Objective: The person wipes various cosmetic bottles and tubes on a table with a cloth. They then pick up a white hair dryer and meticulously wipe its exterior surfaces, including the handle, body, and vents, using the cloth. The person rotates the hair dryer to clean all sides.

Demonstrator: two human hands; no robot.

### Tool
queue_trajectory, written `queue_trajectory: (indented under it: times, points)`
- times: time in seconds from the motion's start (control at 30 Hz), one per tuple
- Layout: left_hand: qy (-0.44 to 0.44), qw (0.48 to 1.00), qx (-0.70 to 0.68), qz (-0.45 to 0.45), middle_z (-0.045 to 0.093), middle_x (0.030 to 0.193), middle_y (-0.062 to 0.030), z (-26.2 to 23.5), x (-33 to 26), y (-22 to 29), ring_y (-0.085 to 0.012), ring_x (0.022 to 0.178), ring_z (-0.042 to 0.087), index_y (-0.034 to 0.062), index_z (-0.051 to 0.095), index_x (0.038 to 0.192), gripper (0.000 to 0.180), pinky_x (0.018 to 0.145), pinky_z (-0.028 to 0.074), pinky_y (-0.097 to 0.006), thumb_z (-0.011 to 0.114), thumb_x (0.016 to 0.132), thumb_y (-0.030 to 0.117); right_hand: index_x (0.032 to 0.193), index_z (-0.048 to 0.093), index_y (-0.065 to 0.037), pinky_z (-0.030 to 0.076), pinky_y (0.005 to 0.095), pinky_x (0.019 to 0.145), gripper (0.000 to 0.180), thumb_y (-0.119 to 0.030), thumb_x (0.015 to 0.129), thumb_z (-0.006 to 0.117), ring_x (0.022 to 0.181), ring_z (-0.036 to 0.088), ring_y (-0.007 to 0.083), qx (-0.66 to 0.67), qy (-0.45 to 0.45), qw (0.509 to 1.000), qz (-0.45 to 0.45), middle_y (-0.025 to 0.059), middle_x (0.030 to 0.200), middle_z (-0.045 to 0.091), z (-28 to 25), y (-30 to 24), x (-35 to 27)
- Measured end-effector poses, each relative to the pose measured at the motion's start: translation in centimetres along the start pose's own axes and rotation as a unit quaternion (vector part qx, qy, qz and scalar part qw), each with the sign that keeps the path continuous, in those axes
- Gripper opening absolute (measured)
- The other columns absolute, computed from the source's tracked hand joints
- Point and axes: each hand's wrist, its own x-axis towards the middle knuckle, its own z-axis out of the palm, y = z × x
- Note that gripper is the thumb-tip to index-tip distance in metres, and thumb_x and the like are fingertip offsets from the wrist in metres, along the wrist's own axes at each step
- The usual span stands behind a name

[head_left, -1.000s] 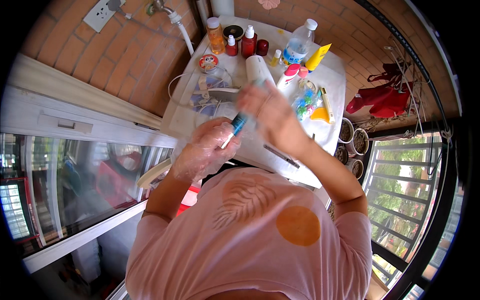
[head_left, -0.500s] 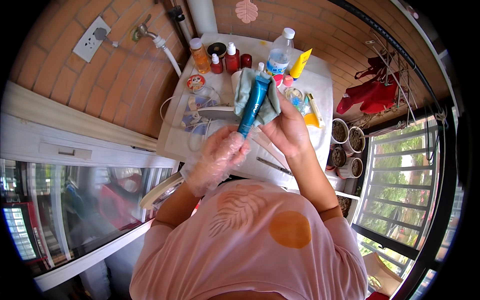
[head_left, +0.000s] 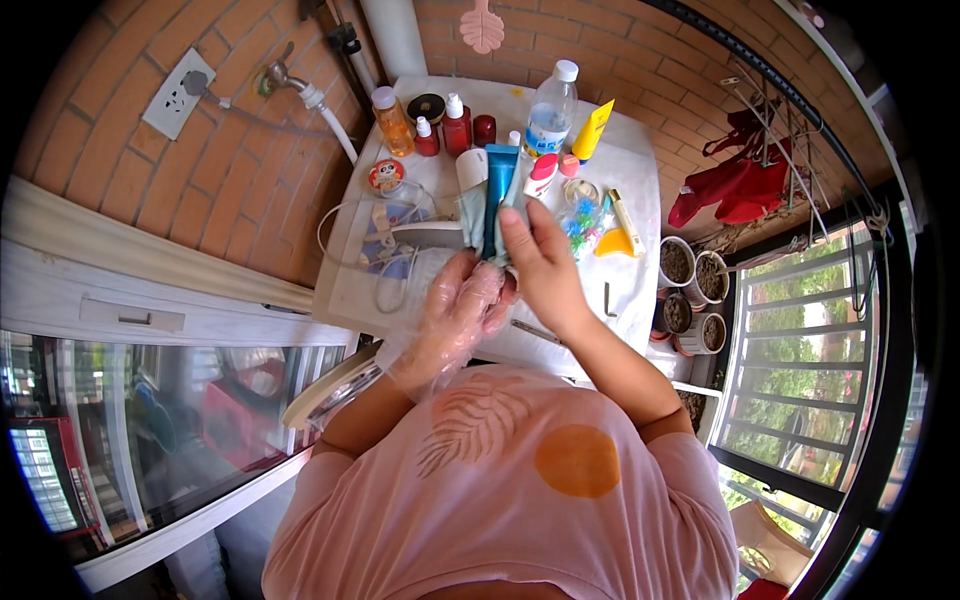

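My left hand [head_left: 460,308], in a clear plastic glove, is closed round the lower end of a blue squeeze tube [head_left: 502,172]. The tube stands nearly upright above the table, its flat end pointing away from me. A pale green cloth [head_left: 472,214] lies along its sides. My bare right hand [head_left: 549,272] pinches the cloth against the tube's right side, thumb on top. Both hands nearly touch at the tube's lower end, which the gloved fingers hide. Just left of the cloth is a white-and-grey appliance [head_left: 428,235] with a cord.
On the white table [head_left: 345,300] stand an orange bottle [head_left: 394,122], red bottles [head_left: 457,125], a clear water bottle [head_left: 551,112] and a yellow tube [head_left: 594,130]. A slim metal tool [head_left: 536,330] lies near the front edge. Potted soil [head_left: 677,262] sits to the right.
The tube has turned from leaning right to nearly upright. My right hand has moved down and left, now gripping the cloth from the side. The comb seen earlier no longer shows.
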Motion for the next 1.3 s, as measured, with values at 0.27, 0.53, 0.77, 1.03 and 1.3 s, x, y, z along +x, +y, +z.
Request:
queue_trajectory:
  times: [0.27, 0.53, 0.77, 1.03, 1.3]
  points:
    - [0.034, 0.998, 0.000, 0.058, 0.054, 0.077, -0.0055, -0.1, 0.5, 0.0, -0.0056, 0.055, 0.043, 0.0049, 0.046, 0.100, 0.013, 0.048, 0.035, -0.020, 0.047, 0.094, 0.017, 0.106, 0.053, -0.004, 0.038, 0.0183, 0.059, 0.026, -0.027, 0.096, 0.047, 0.067, 0.044, 0.0022, 0.030, -0.022, 0.999, 0.012, -0.0022, 0.077, 0.051, -0.4, -0.8, 0.2]
    - [0.091, 0.974, 0.123, 0.166, 0.058, 0.079, -0.0003, -3.1, 1.7, 2.9, -0.0071, 0.069, 0.053, 0.0045, 0.059, 0.091, 0.023, 0.066, 0.044, -0.023, 0.056, 0.091, 0.027, 0.106, 0.053, 0.001, 0.051, 0.0297, 0.066, 0.027, -0.023, 0.095, 0.046, 0.068, 0.060, 0.0178, 0.211, -0.068, 0.969, 0.105, 0.0093, 0.082, 0.063, -2.5, -2.6, 1.3]
    - [0.005, 0.993, 0.063, 0.096, 0.057, 0.080, 0.0000, 0.2, 3.2, 7.7, -0.0072, 0.070, 0.051, 0.0028, 0.063, 0.096, 0.033, 0.067, 0.044, -0.023, 0.060, 0.087, 0.035, 0.106, 0.051, 0.004, 0.051, 0.0461, 0.076, 0.035, -0.028, 0.094, 0.045, 0.083, 0.061, 0.0286, 0.539, -0.286, 0.737, 0.292, 0.0152, 0.090, 0.059, -2.0, -1.7, 0.0]
    - [0.186, 0.960, 0.050, 0.205, 0.059, 0.081, -0.0034, 1.5, 2.8, 8.5, -0.0042, 0.057, 0.042, 0.0029, 0.058, 0.092, 0.022, 0.047, 0.031, -0.018, 0.060, 0.089, 0.024, 0.114, 0.050, 0.004, 0.049, 0.0316, 0.066, 0.031, -0.019, 0.092, 0.053, 0.075, 0.058, 0.0167, -0.168, -0.120, 0.978, -0.036, 0.0115, 0.090, 0.060, -2.7, -2.3, -2.1]
    - [0.058, 0.974, 0.072, 0.209, 0.063, 0.086, -0.0094, 1.8, 2.5, 6.5, -0.0053, 0.052, 0.045, 0.0040, 0.055, 0.096, 0.015, 0.046, 0.036, -0.018, 0.056, 0.090, 0.017, 0.096, 0.051, 0.002, 0.043, 0.0302, 0.053, 0.027, -0.025, 0.095, 0.046, 0.053, 0.048, 0.0186, 0.224, -0.062, 0.957, 0.171, 0.0087, 0.065, 0.051, -2.2, -1.9, -1.4]
